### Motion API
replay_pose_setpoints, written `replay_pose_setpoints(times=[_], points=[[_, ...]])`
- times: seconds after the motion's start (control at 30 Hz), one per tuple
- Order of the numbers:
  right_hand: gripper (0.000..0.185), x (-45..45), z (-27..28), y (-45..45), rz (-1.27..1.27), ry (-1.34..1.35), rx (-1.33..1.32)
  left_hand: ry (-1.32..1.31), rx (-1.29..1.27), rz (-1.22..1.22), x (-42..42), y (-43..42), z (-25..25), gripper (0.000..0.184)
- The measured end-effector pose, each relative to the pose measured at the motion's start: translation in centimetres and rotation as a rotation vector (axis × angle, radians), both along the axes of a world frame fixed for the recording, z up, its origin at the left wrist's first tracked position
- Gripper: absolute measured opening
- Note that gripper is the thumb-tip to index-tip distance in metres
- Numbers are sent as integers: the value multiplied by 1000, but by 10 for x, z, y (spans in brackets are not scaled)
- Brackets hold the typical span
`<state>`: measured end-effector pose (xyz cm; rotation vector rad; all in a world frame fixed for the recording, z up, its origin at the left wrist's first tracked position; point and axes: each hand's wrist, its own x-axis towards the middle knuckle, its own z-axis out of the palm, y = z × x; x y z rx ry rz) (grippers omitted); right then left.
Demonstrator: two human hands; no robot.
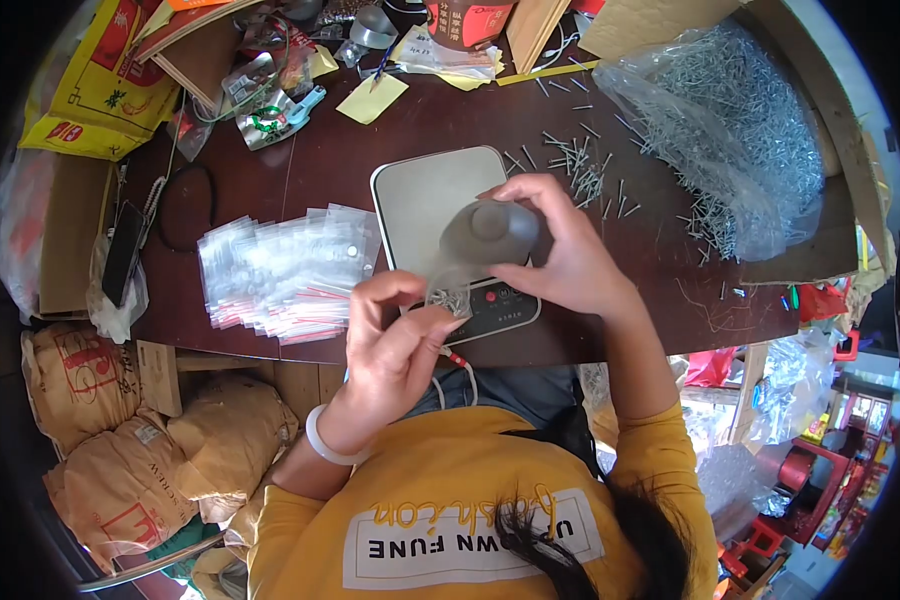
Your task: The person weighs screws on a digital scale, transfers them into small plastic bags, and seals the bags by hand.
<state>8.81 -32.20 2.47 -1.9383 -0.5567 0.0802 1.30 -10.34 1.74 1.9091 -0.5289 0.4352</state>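
Pinching a small clear bag [451, 299] of metal pieces in the left hand [383, 350], clasping a grey container [492, 238] in the right hand [568, 255], mid-frame over the scale [420, 190]. Could spill pieces onto the table [320, 180] through a loosened pinch.

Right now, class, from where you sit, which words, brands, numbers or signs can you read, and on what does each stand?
"OWN FUNE": yellow shirt, upside down; hair hides part.
"ashion": same shirt, script, first letter unclear.
"SCREW": brown paper sack.
"纵享丝滑": red container.
Too small or blurred: digital scale panel, yellow bag, the other sacks' print.
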Motion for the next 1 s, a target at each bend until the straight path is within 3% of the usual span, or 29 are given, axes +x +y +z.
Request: replay_pose_setpoints(times=[0.1,0.2,0.23,0.37,0.67,0.77,1.0], points=[[58,-2,-12,2,-26,-235,-319,49,-64,16,2,6,1,12],[52,-11,6,4,123,-216,-180,60,-81,-11,2,10,-3,13],[28,-15,10,6,140,-216,-132,73,-105,-28,1,10,-3,14],[10,-30,17,12,91,-325,-157,148,-267,-111,-3,4,0,22],[13,-52,28,16,119,-512,-154,397,-234,-202,-12,-3,17,17],[17,-56,29,18,146,-575,-136,304,-130,-248,-13,-2,26,14],[28,-64,36,0,284,-530,-104,521,-362,-386,-20,5,21,17]])
